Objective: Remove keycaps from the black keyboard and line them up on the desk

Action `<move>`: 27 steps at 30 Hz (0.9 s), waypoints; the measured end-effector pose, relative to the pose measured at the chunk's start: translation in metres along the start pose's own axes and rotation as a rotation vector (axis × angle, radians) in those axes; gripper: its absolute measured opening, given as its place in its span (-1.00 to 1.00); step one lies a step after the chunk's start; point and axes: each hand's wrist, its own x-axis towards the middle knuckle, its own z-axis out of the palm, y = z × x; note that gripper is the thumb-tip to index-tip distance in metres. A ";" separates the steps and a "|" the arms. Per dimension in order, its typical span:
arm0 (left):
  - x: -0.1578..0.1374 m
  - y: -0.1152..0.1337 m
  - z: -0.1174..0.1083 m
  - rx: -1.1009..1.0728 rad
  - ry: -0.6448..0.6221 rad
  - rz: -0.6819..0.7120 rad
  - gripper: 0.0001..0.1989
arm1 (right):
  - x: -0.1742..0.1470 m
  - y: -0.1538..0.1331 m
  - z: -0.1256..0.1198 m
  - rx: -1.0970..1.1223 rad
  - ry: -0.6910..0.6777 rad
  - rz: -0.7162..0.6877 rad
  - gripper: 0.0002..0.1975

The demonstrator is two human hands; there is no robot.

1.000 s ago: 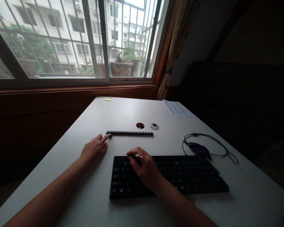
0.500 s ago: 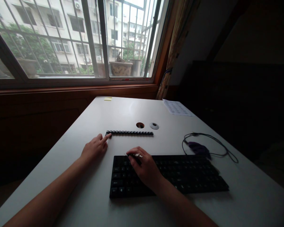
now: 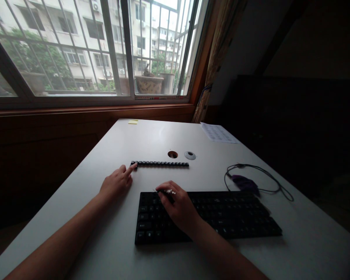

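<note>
My left hand (image 3: 116, 182) reaches in from the left, its index finger stretched out and touching a black keycap (image 3: 135, 167) at the left end of a row of black keycaps (image 3: 163, 163). Its other fingers are curled in. Below and to the right, my right hand (image 3: 176, 202) is closed around a slim dark tool with a shiny metal part (image 3: 171, 191); its exact kind is unclear. That hand is over the upper left part of a black keyboard (image 3: 230, 214), hiding some of its keys. The keyboard's top left strip looks dark, without visible keycaps.
A coiled black cable (image 3: 259, 168) and a dark purple cloth-like thing (image 3: 245, 184) lie behind the keyboard. Farther back are a round desk hole (image 3: 172, 154), its grey cover (image 3: 190, 155), a printed sheet (image 3: 218, 133) and a yellow note (image 3: 133, 121).
</note>
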 end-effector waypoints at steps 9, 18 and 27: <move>-0.004 -0.002 -0.004 -0.181 0.135 0.035 -0.55 | 0.001 0.000 -0.001 0.026 0.051 0.011 -0.85; -0.016 0.010 -0.006 -0.638 0.062 0.537 -0.86 | 0.000 0.002 0.000 0.151 0.085 0.167 -0.87; -0.019 0.015 -0.011 -0.629 0.008 0.611 -0.91 | 0.001 -0.001 -0.005 -0.046 0.078 0.091 -0.88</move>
